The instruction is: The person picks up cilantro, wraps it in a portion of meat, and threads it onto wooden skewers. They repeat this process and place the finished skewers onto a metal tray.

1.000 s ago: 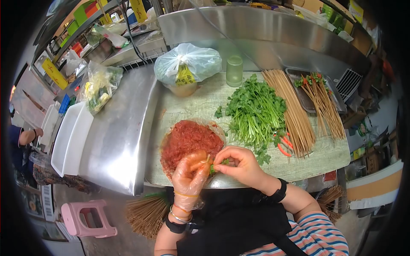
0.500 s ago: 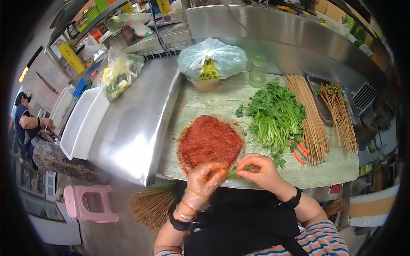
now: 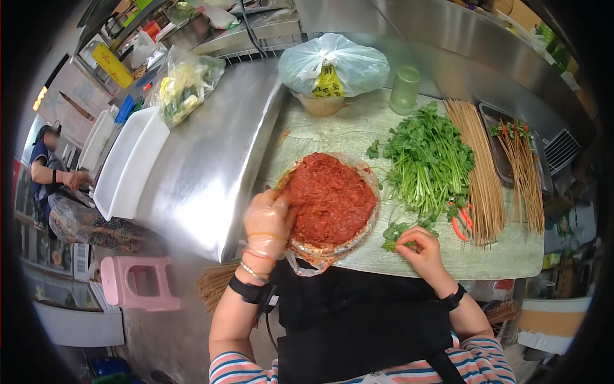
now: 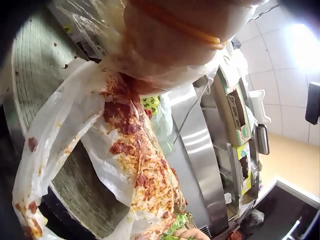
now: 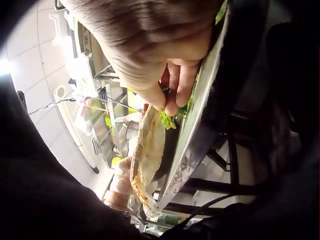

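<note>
A mound of red raw marinated meat [image 3: 329, 201] lies on a clear plastic bag [image 3: 309, 270] on the greenish board [image 3: 307, 131]. My left hand [image 3: 267, 217], in a clear plastic glove with a yellow band, is at the left edge of the mound. Its fingers are bent down there and the fingertips are hidden. In the left wrist view the glove overlaps the meat-smeared bag [image 4: 90, 140]. Low on the board, right of the mound, my bare right hand [image 3: 421, 251] pinches a small cilantro sprig [image 5: 169, 121] between thumb and fingers.
Behind the right hand lie a cilantro bunch [image 3: 427, 160], orange-handled scissors [image 3: 458, 229] and bamboo skewers [image 3: 480, 185]. Filled skewers [image 3: 521, 173] rest by a metal tray [image 3: 495, 115]. A bagged tub [image 3: 332, 70] and green glass [image 3: 405, 89] stand behind. Another person [image 3: 43, 173] stands far left.
My hands were together in front of the meat and have parted. The left moved left to the mound's edge, the right moved right with green leaves in its fingers. The head view shifted.
</note>
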Demonstrator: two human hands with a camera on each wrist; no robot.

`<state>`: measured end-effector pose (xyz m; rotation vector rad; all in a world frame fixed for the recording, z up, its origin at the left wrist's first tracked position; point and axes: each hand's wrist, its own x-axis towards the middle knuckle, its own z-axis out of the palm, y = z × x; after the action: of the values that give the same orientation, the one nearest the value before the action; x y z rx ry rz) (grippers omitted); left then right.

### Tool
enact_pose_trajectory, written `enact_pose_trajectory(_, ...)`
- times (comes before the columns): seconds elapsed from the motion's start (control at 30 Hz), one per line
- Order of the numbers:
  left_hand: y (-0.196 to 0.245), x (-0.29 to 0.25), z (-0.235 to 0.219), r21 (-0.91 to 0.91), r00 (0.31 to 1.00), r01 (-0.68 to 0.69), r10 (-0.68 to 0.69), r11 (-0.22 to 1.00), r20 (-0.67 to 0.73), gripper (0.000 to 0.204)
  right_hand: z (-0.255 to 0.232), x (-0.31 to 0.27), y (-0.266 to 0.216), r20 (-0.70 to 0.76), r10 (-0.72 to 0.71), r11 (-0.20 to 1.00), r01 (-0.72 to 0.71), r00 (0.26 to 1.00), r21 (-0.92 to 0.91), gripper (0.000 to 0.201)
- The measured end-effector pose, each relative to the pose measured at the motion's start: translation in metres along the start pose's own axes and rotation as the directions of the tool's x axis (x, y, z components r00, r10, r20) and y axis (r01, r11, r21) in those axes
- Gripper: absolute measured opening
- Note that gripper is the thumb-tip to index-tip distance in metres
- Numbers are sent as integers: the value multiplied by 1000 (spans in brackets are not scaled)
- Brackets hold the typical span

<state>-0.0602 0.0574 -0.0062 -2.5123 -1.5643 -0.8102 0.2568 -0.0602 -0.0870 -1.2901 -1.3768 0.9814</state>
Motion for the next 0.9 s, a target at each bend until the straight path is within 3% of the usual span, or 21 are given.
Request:
enact_pose_trajectory(0.17, 1, 8, 7, 81, 1000, -8, 8, 997, -6, 14, 0, 0, 0, -14, 19, 998, -19, 1000, 54, 10)
enact_pose_trajectory(0.27, -15, 8, 10, -200, 998, 47, -55, 979, -38, 8, 1, 0, -1, -18, 26, 995, -24, 999, 96, 9)
enact_pose_trajectory(0.3, -18, 6, 8, -357, 988, 143, -154, 923, 0, 8, 1, 0, -2, -19, 27, 993, -25, 999, 112, 9)
enact_pose_trajectory(0.37, -23, 1, 6, -624, 940, 321, -320, 712, 118, 12, 1, 1, -1, -13, 41, 993, -39, 999, 114, 8)
enact_pose_trajectory(0.4, -14, 2, -9, -793, 860, 474, -396, 382, 323, 17, 1, 1, -1, -10, 47, 992, -46, 999, 115, 8)
enact_pose_trajectory(0.5, -14, 0, -16, -872, 815, 487, -389, 60, 428, 20, 2, 1, -2, -13, 50, 992, -48, 999, 119, 8)
enact_pose_trajectory(0.53, -18, -1, -13, -882, 834, 471, -344, 38, 431, 23, 2, 1, -2, -10, 51, 993, -49, 999, 111, 9)
enact_pose_trajectory(0.63, 1, 0, -15, -900, 822, 436, -419, 24, 387, 19, 1, 1, -2, -11, 45, 994, -44, 999, 96, 9)
enact_pose_trajectory(0.73, 8, -3, -9, -882, 830, 465, -384, 73, 405, 16, 2, 1, -3, -12, 26, 995, -24, 1000, 98, 10)
enact_pose_trajectory(0.83, 29, -5, -6, -907, 831, 421, -393, -17, 393, 8, 3, 0, -5, -16, 19, 995, -17, 1000, 102, 10)
enact_pose_trajectory(0.9, 29, -9, 4, -914, 830, 403, -436, 36, 349, 7, 3, 0, -6, -22, 31, 990, -27, 999, 136, 10)
